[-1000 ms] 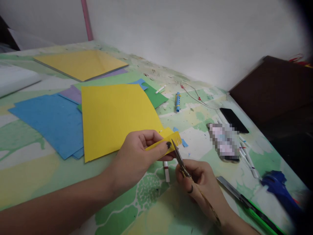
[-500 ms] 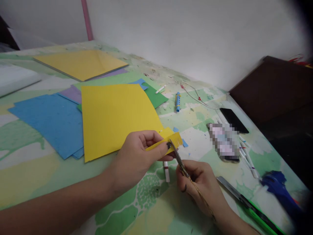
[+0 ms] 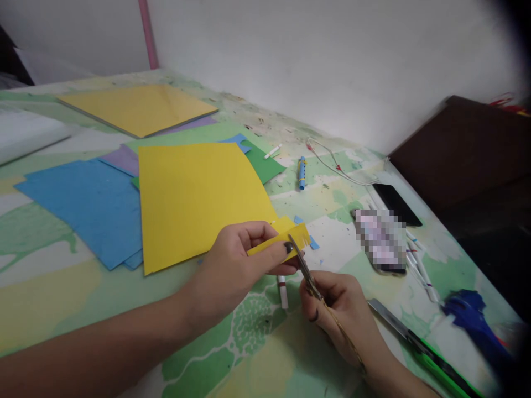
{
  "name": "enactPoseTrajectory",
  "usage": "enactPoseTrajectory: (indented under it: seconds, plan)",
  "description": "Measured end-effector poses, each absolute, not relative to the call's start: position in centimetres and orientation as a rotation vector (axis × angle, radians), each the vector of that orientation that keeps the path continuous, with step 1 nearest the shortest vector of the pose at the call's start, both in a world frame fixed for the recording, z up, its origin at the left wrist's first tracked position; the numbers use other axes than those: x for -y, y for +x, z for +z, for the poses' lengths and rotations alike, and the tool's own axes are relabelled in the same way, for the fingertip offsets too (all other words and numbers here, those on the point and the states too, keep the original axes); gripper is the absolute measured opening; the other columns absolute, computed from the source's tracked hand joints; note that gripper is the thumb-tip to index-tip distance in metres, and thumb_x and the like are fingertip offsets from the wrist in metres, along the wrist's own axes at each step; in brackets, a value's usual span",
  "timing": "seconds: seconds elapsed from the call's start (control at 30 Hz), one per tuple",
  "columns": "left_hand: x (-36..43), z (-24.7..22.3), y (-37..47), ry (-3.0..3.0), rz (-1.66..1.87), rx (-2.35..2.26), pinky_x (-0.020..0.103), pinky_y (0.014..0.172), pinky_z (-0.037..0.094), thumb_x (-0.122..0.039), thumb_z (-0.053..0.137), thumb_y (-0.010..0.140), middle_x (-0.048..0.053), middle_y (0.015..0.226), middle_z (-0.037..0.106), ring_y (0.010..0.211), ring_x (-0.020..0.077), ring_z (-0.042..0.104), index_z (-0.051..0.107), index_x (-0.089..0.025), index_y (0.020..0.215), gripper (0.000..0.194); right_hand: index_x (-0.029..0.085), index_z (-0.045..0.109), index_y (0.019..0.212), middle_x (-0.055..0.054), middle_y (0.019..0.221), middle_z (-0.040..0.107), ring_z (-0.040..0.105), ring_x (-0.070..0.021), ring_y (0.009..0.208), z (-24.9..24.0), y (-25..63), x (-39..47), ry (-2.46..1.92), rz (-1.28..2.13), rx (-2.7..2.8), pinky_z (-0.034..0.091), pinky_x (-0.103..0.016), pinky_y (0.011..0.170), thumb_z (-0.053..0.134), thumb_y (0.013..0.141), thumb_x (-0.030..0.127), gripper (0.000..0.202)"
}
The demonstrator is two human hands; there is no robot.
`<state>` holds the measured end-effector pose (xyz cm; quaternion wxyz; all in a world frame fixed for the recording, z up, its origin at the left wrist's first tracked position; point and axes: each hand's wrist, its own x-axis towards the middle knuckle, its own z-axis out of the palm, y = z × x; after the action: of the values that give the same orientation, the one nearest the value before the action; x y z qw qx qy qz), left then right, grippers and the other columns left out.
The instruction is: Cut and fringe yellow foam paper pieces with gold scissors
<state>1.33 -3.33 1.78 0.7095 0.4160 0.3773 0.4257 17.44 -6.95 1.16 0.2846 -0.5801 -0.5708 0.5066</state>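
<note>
Scissors (image 3: 306,270) met fringed end of strip (image 3: 298,233).
Left hand (image 3: 240,260) fingers pinched strip; right hand (image 3: 344,312) fingers gripped scissors. Yellow sheet (image 3: 199,193) lay left of strip, cutter (image 3: 423,347) right.

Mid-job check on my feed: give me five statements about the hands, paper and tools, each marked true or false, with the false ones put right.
1. The left hand holds a yellow strip. True.
2. The right hand holds the green-handled cutter. False: it holds scissors; the cutter lies on the table.
3. Several slits show at one end of the yellow strip. True.
4. The large yellow sheet lies under the dark green sheet. False: the yellow sheet overlaps it from above.
5. The blue roll lies apart from both hands. True.
</note>
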Motion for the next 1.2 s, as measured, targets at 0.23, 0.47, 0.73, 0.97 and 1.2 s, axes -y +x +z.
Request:
enactPoseTrajectory:
  seconds: [0.23,0.47,0.73,0.97,1.2]
  plan:
    - [3.47,1.76,1.30,0.863,0.953,-0.830,0.025,0.070,0.055,-0.024,0.063,0.075,0.004,0.078,0.069,0.071,0.0150,0.066,0.062,-0.012,0.071,0.013,0.017,0.041,0.046,0.007,0.044,0.027,0.021,-0.0056,0.043,1.14,17.39,7.07,-1.514,1.369,1.494,0.016,-0.020,0.038,0.070,0.059,0.052,0.047]
    - [3.31,1.81,1.35,0.868,0.973,-0.833,0.025,0.071,0.054,-0.021,0.062,0.075,0.003,0.075,0.068,0.070,0.0138,0.066,0.060,-0.012,0.069,0.011,0.017,0.042,0.053,0.007,0.046,0.027,0.020,-0.0047,0.042,1.03,17.51,7.17,-1.450,1.418,1.494,0.016,-0.019,0.036,0.066,0.063,0.055,0.046]
    - [3.28,2.01,1.31,0.930,0.993,-0.892,0.026,0.072,0.055,-0.021,0.062,0.074,0.003,0.074,0.069,0.071,0.0154,0.067,0.054,-0.013,0.063,0.015,0.017,0.043,0.055,0.007,0.048,0.029,0.021,-0.0037,0.040,0.99,17.91,7.34,-1.394,1.533,1.464,0.015,-0.018,0.033,0.067,0.061,0.059,0.048]
    - [3.33,1.97,1.18,0.968,0.978,-0.921,0.025,0.070,0.055,-0.024,0.064,0.073,0.004,0.075,0.070,0.071,0.0155,0.068,0.054,-0.014,0.062,0.017,0.017,0.043,0.055,0.007,0.048,0.030,0.021,-0.0044,0.042,1.17,17.87,7.31,-1.370,1.538,1.459,0.016,-0.018,0.035,0.067,0.062,0.055,0.045]
    - [3.29,1.97,1.19,0.981,0.982,-0.932,0.024,0.068,0.055,-0.023,0.064,0.072,0.003,0.073,0.070,0.069,0.0158,0.068,0.054,-0.015,0.061,0.017,0.016,0.046,0.057,0.007,0.048,0.030,0.021,-0.0036,0.040,1.03,17.99,7.29,-1.362,1.559,1.454,0.016,-0.017,0.033,0.067,0.064,0.051,0.041]
